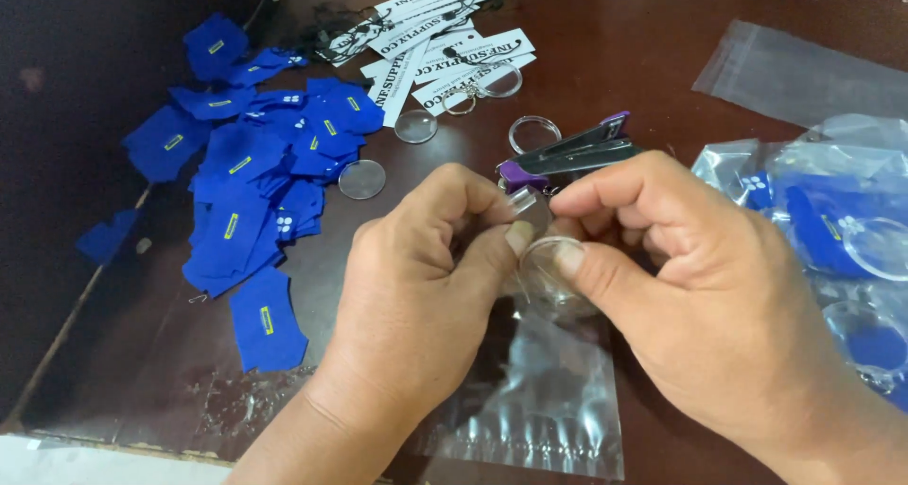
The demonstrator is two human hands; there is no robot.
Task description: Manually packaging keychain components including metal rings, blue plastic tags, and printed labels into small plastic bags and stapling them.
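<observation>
- Head view, surface: dark reddish-brown table, scuffed and worn along the near edge; blue fabric tags heaped at the left; white printed cards at the top; loose clear round discs between heap and hands; purple and black stapler just behind the fingers; filled clear bags at the right.
- Head view, hands: left hand pinched shut, thumb and forefinger on a small clear piece at its fingertips; right hand pinched on the rim of a clear round disc; both hands meet over an empty clear plastic bag lying flat on the table.
- Handling, judged: disc looks light, stiff, smooth; likely slippery under bare skin and prone to fingerprints and scratches; best held by the rim, not the faces; small size favours a fingertip pinch over a full grasp.
- Bag, judged: thin, limp, crinkly film; would need lifting at its open edge.
</observation>
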